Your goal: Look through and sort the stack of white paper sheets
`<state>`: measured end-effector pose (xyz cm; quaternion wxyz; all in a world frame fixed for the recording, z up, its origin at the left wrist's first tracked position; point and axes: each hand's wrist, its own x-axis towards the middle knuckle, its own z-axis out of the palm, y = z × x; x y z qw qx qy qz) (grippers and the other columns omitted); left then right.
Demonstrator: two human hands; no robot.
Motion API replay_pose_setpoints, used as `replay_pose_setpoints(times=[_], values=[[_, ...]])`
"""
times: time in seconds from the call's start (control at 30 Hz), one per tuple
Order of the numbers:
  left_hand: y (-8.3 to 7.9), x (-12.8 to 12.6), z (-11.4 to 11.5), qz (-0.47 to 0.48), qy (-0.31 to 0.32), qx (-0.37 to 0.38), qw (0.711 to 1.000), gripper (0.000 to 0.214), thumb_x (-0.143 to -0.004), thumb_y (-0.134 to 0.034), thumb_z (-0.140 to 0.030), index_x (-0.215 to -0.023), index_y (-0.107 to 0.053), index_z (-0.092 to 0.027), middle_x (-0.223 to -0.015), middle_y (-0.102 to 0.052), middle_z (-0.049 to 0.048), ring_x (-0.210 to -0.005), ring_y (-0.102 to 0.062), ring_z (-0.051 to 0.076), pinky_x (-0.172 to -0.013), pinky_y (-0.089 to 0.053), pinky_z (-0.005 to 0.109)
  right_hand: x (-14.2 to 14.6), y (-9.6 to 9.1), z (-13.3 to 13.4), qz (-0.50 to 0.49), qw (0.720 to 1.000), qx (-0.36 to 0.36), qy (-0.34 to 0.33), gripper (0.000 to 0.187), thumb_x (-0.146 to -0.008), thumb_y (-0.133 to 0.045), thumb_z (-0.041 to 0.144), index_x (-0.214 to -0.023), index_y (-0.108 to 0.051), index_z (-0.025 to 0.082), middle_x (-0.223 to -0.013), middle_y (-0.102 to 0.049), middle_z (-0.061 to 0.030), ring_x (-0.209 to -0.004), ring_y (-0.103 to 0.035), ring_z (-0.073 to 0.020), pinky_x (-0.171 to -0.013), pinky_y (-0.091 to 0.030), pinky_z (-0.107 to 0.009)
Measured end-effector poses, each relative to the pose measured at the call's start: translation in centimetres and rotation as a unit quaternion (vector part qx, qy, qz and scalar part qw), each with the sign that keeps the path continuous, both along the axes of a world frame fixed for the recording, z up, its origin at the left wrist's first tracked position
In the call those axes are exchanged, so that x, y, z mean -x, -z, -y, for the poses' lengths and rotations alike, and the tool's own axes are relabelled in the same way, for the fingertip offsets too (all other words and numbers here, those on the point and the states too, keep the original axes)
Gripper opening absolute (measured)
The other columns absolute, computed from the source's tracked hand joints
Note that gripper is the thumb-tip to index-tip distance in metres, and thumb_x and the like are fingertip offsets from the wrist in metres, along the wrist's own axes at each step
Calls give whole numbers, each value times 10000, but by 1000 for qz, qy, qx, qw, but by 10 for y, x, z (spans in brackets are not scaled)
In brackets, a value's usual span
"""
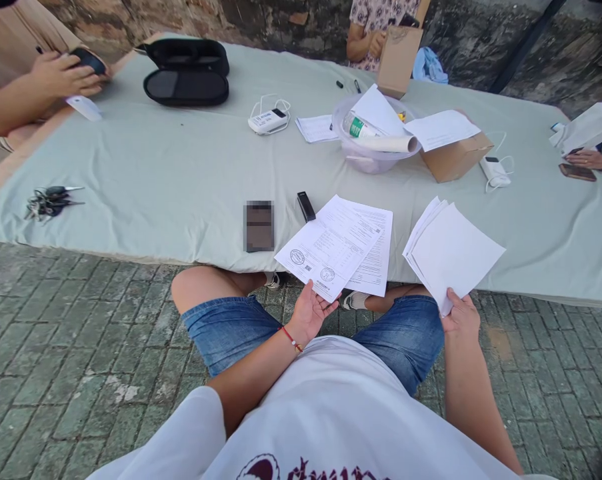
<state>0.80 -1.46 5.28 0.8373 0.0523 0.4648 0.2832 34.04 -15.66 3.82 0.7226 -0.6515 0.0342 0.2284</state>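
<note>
My left hand (311, 315) is palm up at the near edge of a printed sheet (325, 247), thumb at its margin and fingers partly beneath it. Two round stamps show on this sheet. Another printed page (373, 260) lies partly under it, and both overhang the table edge. On the right, my right hand (461, 313) pinches a small stack of paper sheets (453, 250) by the lower corner, thumb on top. The top sheet looks blank. A black stapler (306, 207) stands just beyond the printed sheet, with a dark, pixelated flat object (259, 227) to its left.
On the cloth-covered table (181, 173) are keys (51, 202), an open black case (186, 87), a white corded device (269, 121), a plastic basin (368, 163) of papers and a cardboard box (453, 157). Other people sit left, far side and right; one person's hands (68, 73) hold a dark object.
</note>
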Motion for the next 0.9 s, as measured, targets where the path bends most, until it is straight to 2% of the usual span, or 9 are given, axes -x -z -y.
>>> replay_pose_setpoints(times=[0.27,0.53,0.73,0.9], values=[[8,13,-4,-7,-2,-3,1000,520,-916,-433,-572,-1131,-635,-144,-1190,-664,158,-982,-660,232,-788,-555,361,3,-5,-3,-17,1000,4,11,351,-620,-787,125,-953,-697,191,-910,-747,-8,-785,-717,-141,-706,-624,-228],[10,12,-4,-10,-5,-5,1000,501,-919,-422,-567,-1138,-625,-165,-1182,-668,145,-979,-660,227,-785,-545,356,5,-1,-6,-7,1000,15,-4,351,-629,-802,165,-959,-690,200,-937,-749,-15,-808,-719,-157,-721,-626,-236],[11,11,-3,-10,-4,-4,1000,489,-914,-439,-562,-1129,-623,-164,-1156,-673,142,-959,-662,221,-778,-546,355,6,-2,-5,-13,1000,11,1,411,-575,-839,170,-958,-692,188,-926,-751,-12,-788,-716,-159,-702,-629,-245],[9,13,-8,-48,-2,-3,999,458,-915,-441,-559,-1057,-623,-163,-1035,-686,125,-857,-660,199,-716,-549,331,6,0,-5,-12,1000,10,4,428,-560,-861,192,-954,-692,184,-910,-750,-8,-780,-718,-151,-711,-626,-235]])
